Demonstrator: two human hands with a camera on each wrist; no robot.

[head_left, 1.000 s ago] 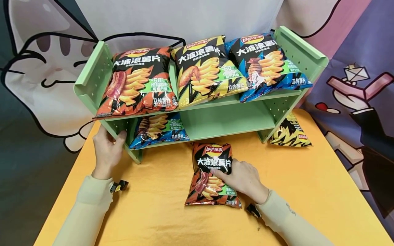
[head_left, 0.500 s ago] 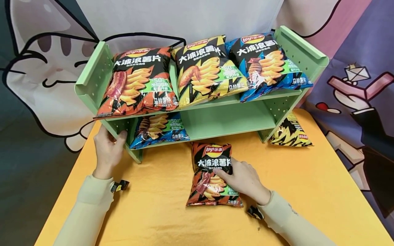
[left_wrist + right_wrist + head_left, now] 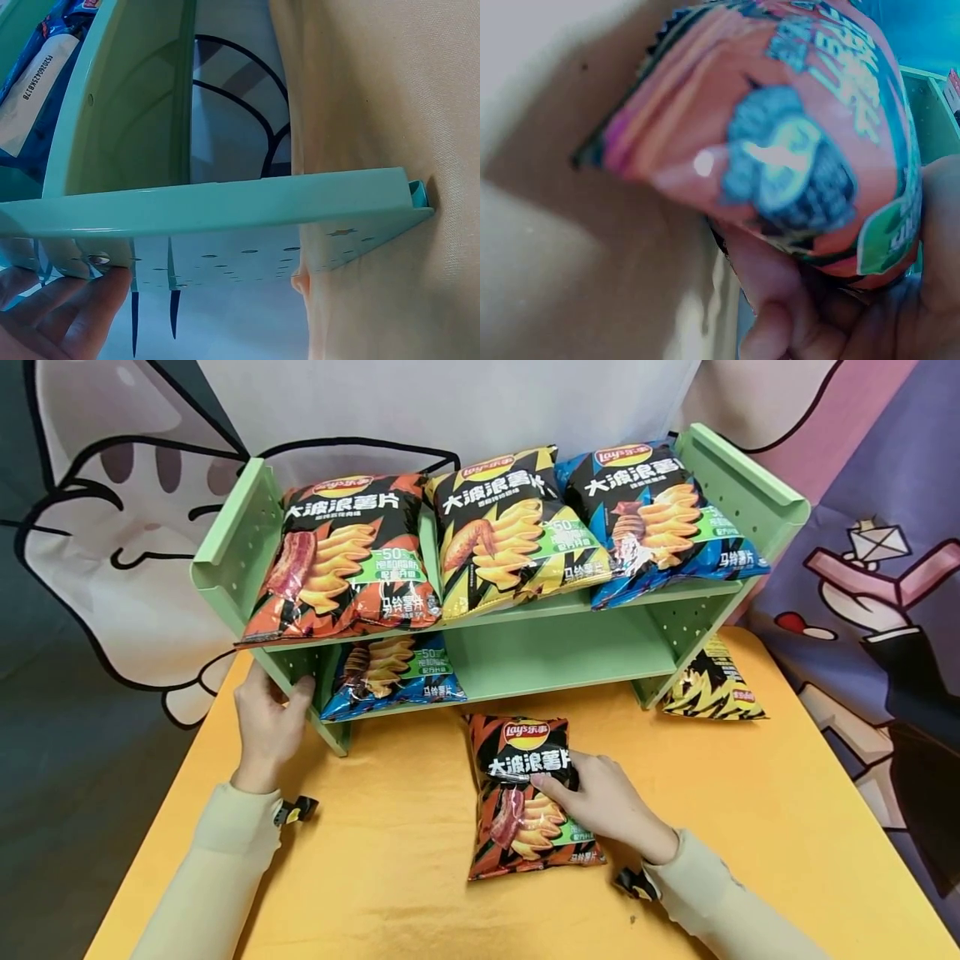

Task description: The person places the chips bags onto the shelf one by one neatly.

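Note:
My right hand (image 3: 611, 797) grips a red-and-black bag of chips (image 3: 525, 847) by its right side, thumb across the front, in front of the green shelf (image 3: 555, 660). In the right wrist view, the bag (image 3: 697, 142) fills much of the picture, with the fingers (image 3: 769, 300) curled under its edge. My left hand (image 3: 270, 722) holds the shelf's left side panel low down, thumb toward the front edge. Seen from the left wrist, fingers (image 3: 94, 311) lie against the outer face of the perforated panel (image 3: 225, 210); the thumb is hidden there.
On the top tier stand a red bag (image 3: 345, 556), a yellow bag (image 3: 517, 535) and a blue bag (image 3: 660, 518) of chips. Another blue bag (image 3: 397, 672) lies at the lower tier's left. A yellow bag (image 3: 712, 685) lies behind the right panel on the yellow-covered table (image 3: 390, 852).
My right hand has shifted slightly right and toward me with the red bag, whose bottom swings right. The left hand keeps its hold on the panel. The whole head view has drifted a little.

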